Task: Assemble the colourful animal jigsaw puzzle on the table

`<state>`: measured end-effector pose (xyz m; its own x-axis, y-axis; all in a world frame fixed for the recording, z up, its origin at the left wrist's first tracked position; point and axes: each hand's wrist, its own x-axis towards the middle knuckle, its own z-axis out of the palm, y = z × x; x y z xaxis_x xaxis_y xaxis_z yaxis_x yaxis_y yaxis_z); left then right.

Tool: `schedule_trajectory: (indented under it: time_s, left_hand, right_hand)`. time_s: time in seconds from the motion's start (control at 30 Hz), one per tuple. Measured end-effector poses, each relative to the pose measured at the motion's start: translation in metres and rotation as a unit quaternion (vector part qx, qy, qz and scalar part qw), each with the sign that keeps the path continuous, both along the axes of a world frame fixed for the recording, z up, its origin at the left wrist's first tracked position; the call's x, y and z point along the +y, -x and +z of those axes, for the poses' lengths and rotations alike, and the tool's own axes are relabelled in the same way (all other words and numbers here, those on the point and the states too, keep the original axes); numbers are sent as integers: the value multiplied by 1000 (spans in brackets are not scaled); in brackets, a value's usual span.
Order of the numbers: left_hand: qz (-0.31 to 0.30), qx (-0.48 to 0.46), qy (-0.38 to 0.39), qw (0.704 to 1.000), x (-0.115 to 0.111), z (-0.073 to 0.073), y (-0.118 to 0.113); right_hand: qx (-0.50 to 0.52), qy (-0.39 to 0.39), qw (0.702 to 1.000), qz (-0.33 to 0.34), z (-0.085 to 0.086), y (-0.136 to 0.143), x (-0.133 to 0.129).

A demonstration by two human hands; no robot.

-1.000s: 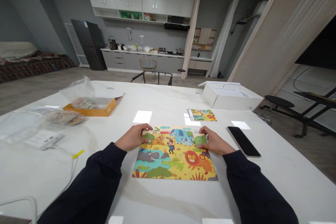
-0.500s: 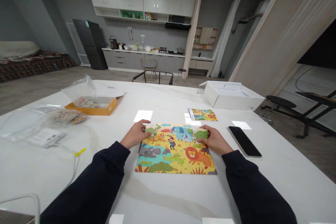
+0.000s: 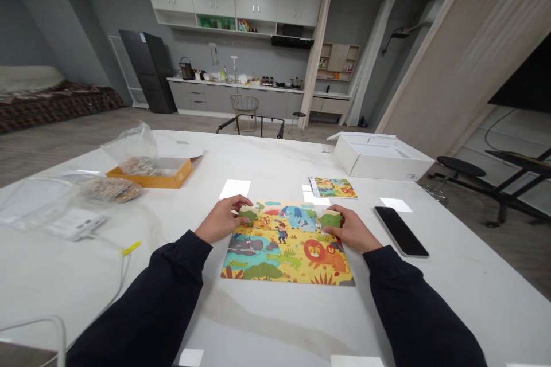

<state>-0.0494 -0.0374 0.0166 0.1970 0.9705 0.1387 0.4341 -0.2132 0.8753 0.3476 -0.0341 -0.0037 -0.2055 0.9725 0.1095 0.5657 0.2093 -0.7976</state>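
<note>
A jigsaw puzzle [image 3: 286, 252] lies on the table in front of me, its joined pieces showing a lion, a hippo, elephants and a crocodile. At its upper left corner is my left hand [image 3: 224, 219], thumb on the picture and fingers curled round the edge. My right hand [image 3: 350, 228] grips the upper right corner the same way, around a green bush piece. Whether that piece sits flush, I cannot tell. Behind the puzzle lies a small card [image 3: 334, 187] with the same picture.
A black phone [image 3: 400, 231] lies to the right. An open white box [image 3: 383, 157] stands at the back right. On the left are an orange box tray [image 3: 176, 175], a plastic bag of pieces [image 3: 112, 189], a white adapter [image 3: 81, 226] and a cable [image 3: 121, 275].
My left hand has shifted very slightly left and up, and its forefinger is more bent at the corner. The right hand and the puzzle stay almost where they were.
</note>
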Motion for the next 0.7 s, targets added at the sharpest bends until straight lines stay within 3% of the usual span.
schedule_trajectory:
  time_s: [0.17,0.27,0.33,0.4,0.53,0.7]
  left_hand:
    - [47,-84,37,995,2,9,7]
    - [-7,-92,95,991,0,16,20]
    - [-80,-38,133,987,-3,19,26]
    - [-115,47,140,982,-7,20,29]
    - [-97,163,88,978,-13,17,23]
    - [-69,229,66,969,-20,16,16]
  right_hand:
    - [-9,4,1000,-5,5,4,-1]
    - [17,9,1000,-13,13,0,-3]
    - [51,35,998,-25,21,-7,-4]
    - [81,88,993,-12,28,-14,-8]
    - [68,179,980,56,33,-18,-16]
    - [-70,103,991,45,28,-10,-23]
